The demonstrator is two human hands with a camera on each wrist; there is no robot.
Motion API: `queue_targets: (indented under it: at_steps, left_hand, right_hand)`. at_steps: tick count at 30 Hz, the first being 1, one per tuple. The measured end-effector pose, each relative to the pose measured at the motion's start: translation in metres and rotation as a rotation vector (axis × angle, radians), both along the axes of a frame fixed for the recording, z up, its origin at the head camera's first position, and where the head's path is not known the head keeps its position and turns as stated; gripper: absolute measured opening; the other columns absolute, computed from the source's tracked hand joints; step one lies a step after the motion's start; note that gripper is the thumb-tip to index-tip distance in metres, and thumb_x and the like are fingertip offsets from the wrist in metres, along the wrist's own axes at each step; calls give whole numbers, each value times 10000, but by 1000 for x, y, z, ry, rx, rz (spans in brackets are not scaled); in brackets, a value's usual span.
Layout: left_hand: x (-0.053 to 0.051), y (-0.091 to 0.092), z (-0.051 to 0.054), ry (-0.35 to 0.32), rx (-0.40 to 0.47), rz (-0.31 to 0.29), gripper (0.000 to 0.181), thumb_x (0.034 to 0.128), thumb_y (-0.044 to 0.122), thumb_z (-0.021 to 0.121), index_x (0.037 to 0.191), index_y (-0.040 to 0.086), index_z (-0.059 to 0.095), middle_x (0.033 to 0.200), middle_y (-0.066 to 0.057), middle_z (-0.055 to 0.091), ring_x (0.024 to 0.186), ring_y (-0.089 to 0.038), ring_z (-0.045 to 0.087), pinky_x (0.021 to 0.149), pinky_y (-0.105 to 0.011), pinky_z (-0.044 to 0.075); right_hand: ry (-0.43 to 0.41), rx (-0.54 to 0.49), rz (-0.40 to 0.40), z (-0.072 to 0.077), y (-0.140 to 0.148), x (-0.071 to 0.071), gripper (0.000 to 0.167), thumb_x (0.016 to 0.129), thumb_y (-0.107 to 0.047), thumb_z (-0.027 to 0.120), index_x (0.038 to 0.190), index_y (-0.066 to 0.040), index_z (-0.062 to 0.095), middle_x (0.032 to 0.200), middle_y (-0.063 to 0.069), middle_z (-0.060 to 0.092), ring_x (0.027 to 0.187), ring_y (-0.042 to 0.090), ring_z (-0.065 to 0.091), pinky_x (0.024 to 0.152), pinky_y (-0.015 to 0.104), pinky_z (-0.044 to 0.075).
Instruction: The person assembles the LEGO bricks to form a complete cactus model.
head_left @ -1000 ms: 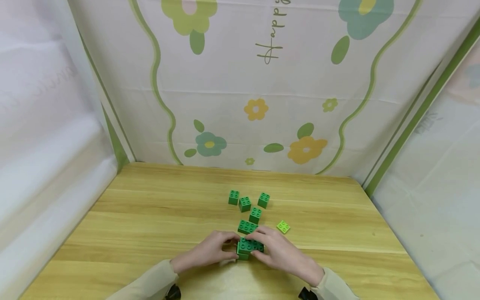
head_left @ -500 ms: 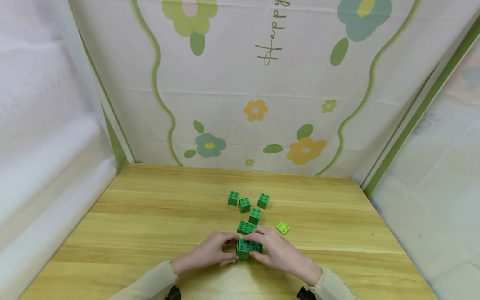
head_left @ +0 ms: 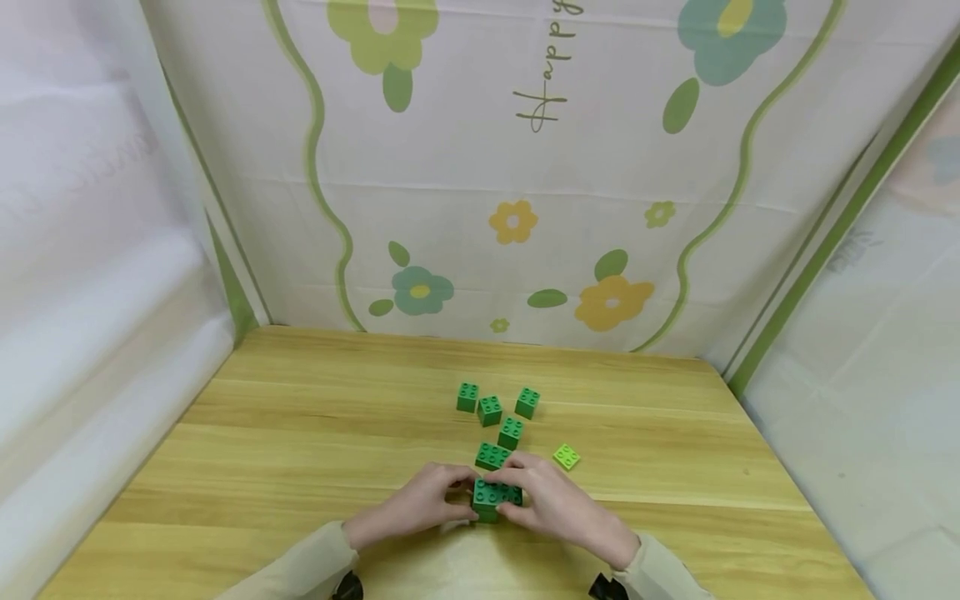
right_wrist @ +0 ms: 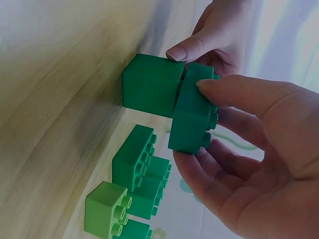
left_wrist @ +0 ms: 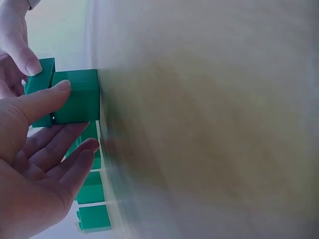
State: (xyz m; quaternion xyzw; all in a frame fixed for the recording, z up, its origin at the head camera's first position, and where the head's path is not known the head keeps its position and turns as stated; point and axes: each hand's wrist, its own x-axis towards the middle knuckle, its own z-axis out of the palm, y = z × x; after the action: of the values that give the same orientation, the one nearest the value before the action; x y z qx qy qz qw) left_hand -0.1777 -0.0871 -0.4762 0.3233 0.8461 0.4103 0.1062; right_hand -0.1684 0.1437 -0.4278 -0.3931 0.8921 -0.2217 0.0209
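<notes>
In the head view, a long green toy brick lies over a green cube-shaped brick on the table. My right hand pinches the upper brick, thumb on its near side and fingers on its far side. My left hand grips the lower brick, thumb against its side in the left wrist view. From the right wrist, a narrow gap shows between the lower brick and the slightly tilted upper brick. The upper brick overhangs towards my right hand.
Beyond the hands lies another long green brick, partly covered by the right fingers. Several smaller green bricks stand farther back. A lime-green brick sits to the right. A flower-printed cloth hangs behind the wooden table.
My right hand has shifted the upper brick slightly left, so its left end now lines up more closely with the lower brick. My left hand has stayed almost still.
</notes>
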Motion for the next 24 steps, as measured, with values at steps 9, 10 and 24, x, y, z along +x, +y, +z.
queue_targets:
  at_steps: [9,10,24]
  left_hand:
    - [1,0,1,22,-23,1,317,855,168,780,1151,99,690,1079,-11,752,1038,-102,690,920,-282,580]
    - [1,1,1,25,-26,2,317,854,167,781,1150,100,690,1077,-9,752,1039,-106,691,920,-283,581]
    - [2,4,-1,62,-40,10,321,848,121,778,1152,83,681,1067,-15,751,1035,-71,680,943,-286,574]
  right_hand:
    - [-27,10,14,2,2,-2,347,888,-184,740,1229,-142,697,1050,-14,682,839,-11,551,684,105,481]
    - [-28,11,17,2,2,-2,348,889,-185,739,1232,-142,696,1050,-13,683,836,-14,548,683,104,480]
    - [-27,30,27,3,3,-2,363,891,-179,735,1246,-121,685,1066,15,692,820,-7,562,670,102,491]
